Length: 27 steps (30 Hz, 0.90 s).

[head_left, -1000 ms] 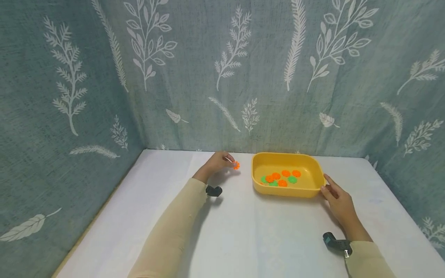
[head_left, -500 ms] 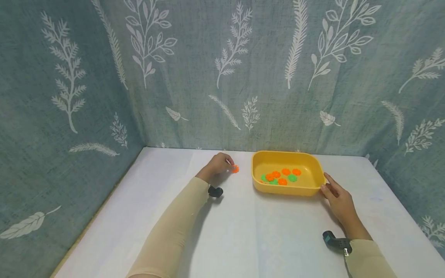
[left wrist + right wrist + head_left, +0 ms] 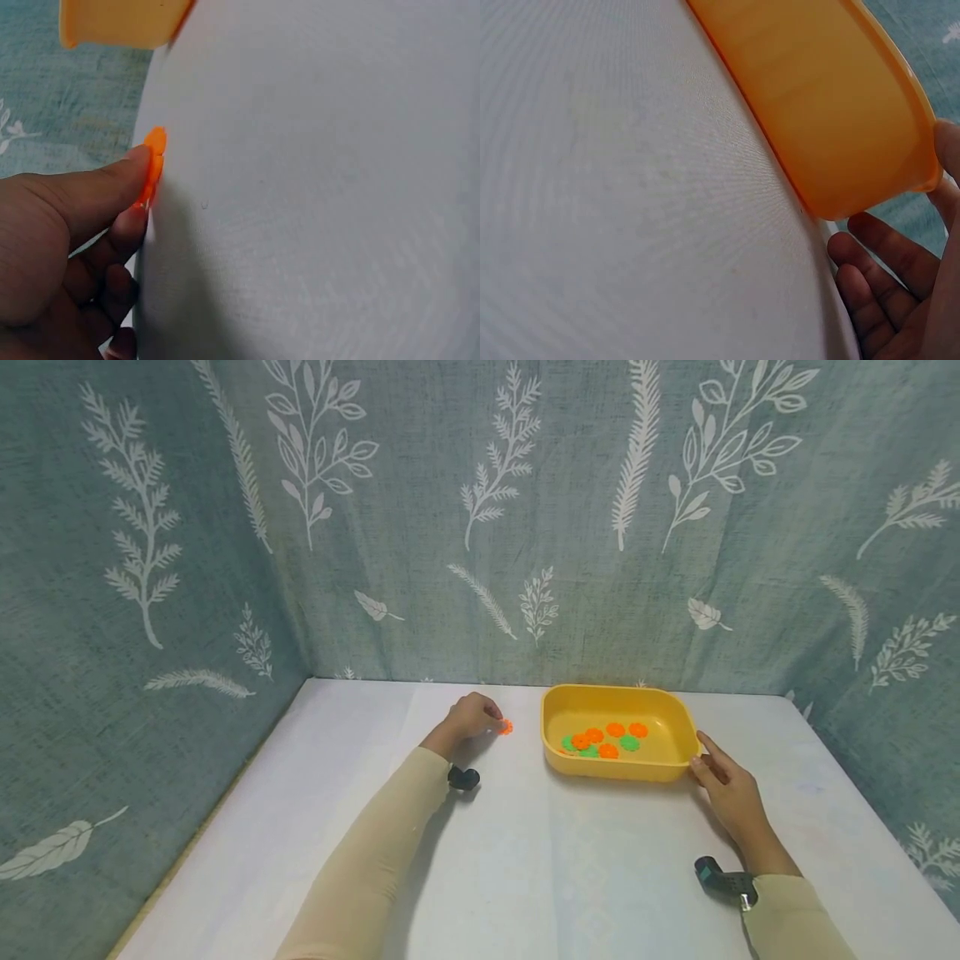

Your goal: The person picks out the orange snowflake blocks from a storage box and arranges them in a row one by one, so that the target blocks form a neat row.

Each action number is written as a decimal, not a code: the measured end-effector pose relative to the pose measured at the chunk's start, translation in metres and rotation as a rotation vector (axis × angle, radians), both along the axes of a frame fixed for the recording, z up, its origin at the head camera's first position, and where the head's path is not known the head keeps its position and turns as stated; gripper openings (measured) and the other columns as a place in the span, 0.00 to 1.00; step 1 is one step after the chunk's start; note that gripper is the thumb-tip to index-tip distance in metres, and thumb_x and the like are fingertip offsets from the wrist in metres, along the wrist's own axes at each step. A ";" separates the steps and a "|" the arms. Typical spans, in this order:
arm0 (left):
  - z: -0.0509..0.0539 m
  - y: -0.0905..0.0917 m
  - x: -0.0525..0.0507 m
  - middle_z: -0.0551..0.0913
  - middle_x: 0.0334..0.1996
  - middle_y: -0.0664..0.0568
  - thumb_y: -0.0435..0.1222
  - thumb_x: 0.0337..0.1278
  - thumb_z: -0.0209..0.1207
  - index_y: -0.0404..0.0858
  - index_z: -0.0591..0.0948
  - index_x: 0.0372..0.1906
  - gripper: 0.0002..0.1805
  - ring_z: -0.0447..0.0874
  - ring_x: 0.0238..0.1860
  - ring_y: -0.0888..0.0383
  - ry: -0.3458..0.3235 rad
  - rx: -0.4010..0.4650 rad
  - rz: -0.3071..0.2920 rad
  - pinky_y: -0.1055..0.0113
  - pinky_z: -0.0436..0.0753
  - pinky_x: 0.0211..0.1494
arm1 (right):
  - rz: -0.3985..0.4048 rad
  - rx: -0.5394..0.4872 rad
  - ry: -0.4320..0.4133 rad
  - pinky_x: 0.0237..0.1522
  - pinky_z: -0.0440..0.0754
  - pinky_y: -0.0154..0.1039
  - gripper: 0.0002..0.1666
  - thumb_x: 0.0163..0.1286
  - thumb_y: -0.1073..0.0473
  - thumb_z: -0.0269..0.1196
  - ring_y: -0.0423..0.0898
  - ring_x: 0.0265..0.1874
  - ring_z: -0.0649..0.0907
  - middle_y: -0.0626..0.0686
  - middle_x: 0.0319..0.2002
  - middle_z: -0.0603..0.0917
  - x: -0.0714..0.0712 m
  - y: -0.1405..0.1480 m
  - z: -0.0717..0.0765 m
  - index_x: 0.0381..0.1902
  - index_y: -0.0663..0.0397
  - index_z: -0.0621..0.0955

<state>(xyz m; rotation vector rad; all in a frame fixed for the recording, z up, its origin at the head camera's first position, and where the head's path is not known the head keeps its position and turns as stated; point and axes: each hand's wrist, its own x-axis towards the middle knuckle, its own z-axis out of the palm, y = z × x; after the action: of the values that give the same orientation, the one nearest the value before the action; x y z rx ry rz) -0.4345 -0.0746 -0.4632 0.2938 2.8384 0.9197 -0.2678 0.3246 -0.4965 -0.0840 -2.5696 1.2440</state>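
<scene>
Between thumb and finger my left hand [image 3: 472, 716] pinches a small orange flower-shaped disc [image 3: 506, 727], left of the yellow tray. The left wrist view shows this disc [image 3: 154, 166] edge-on, upright, close to the white table surface. My right hand [image 3: 726, 785] holds the right front corner of the yellow tray [image 3: 622, 771]. Seen from the right wrist, the thumb lies at the tray's rim [image 3: 900, 56] while several other fingers [image 3: 889, 247] curl below its outer corner. Inside the tray lie several orange discs [image 3: 616, 729] and green discs [image 3: 629, 743], some overlapping at its left.
A white table [image 3: 480, 868] spreads under both hands. Blue-green patterned cloth [image 3: 420, 527] hangs along the back and left, close behind the tray. Each wrist carries a dark camera mount, such as the left mount [image 3: 464, 778].
My left hand has come down slightly toward the table and nearer the front with the orange disc. The right hand and the tray have stayed in place.
</scene>
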 end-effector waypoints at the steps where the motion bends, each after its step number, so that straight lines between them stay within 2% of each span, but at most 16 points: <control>1: 0.001 0.000 0.000 0.82 0.31 0.57 0.42 0.49 0.71 0.45 0.86 0.31 0.07 0.76 0.36 0.55 0.002 -0.004 0.000 0.61 0.74 0.40 | 0.000 -0.002 0.001 0.54 0.73 0.59 0.34 0.78 0.43 0.48 0.62 0.49 0.81 0.66 0.51 0.80 0.000 0.000 0.000 0.77 0.44 0.57; 8: 0.006 0.000 0.001 0.82 0.30 0.57 0.44 0.45 0.73 0.45 0.86 0.31 0.10 0.76 0.35 0.55 0.000 -0.022 0.002 0.62 0.74 0.39 | 0.012 -0.009 0.009 0.55 0.72 0.59 0.34 0.78 0.43 0.48 0.62 0.49 0.81 0.66 0.53 0.80 0.000 0.001 0.001 0.76 0.45 0.58; 11: 0.006 0.000 -0.002 0.82 0.30 0.56 0.43 0.48 0.72 0.44 0.85 0.32 0.09 0.76 0.34 0.55 -0.009 0.006 -0.024 0.62 0.74 0.38 | 0.016 -0.012 0.009 0.55 0.72 0.60 0.34 0.78 0.43 0.48 0.63 0.50 0.81 0.67 0.54 0.79 0.000 0.001 0.001 0.76 0.46 0.58; 12: 0.007 0.000 -0.003 0.82 0.30 0.55 0.43 0.49 0.71 0.44 0.85 0.33 0.09 0.77 0.34 0.55 -0.013 0.023 -0.033 0.62 0.75 0.38 | 0.016 -0.009 0.009 0.55 0.72 0.59 0.34 0.78 0.43 0.48 0.60 0.49 0.82 0.66 0.54 0.80 0.000 0.001 0.001 0.76 0.45 0.58; 14: 0.011 0.003 -0.004 0.82 0.32 0.55 0.44 0.52 0.70 0.44 0.85 0.34 0.09 0.77 0.35 0.55 0.003 0.063 -0.070 0.62 0.76 0.39 | 0.017 -0.011 0.008 0.55 0.72 0.59 0.34 0.78 0.43 0.48 0.60 0.49 0.82 0.66 0.54 0.80 0.000 0.001 0.001 0.76 0.45 0.58; 18: 0.024 0.016 -0.003 0.82 0.36 0.55 0.45 0.54 0.69 0.44 0.85 0.37 0.11 0.78 0.39 0.55 0.040 0.143 -0.135 0.60 0.77 0.44 | 0.016 -0.007 0.015 0.54 0.74 0.56 0.34 0.78 0.43 0.48 0.59 0.49 0.82 0.65 0.53 0.80 0.000 0.000 0.002 0.76 0.46 0.58; 22: 0.036 0.033 0.000 0.82 0.38 0.55 0.45 0.56 0.67 0.44 0.85 0.40 0.11 0.78 0.41 0.55 0.095 0.190 -0.193 0.60 0.78 0.44 | 0.012 -0.003 0.024 0.53 0.74 0.56 0.35 0.78 0.44 0.49 0.61 0.49 0.82 0.66 0.53 0.80 -0.001 -0.001 0.002 0.76 0.47 0.58; 27: 0.042 0.059 0.005 0.83 0.37 0.56 0.43 0.58 0.66 0.43 0.87 0.41 0.10 0.79 0.40 0.57 0.148 0.240 -0.265 0.65 0.80 0.40 | 0.013 -0.010 0.020 0.53 0.74 0.58 0.34 0.78 0.44 0.49 0.62 0.49 0.82 0.66 0.53 0.80 0.001 -0.001 0.001 0.76 0.47 0.58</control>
<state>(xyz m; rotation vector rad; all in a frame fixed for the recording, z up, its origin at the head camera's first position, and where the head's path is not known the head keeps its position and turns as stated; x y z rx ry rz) -0.4295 -0.0156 -0.4213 0.7747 2.7220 1.2228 -0.2670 0.3231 -0.4955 -0.0573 -2.5514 1.2561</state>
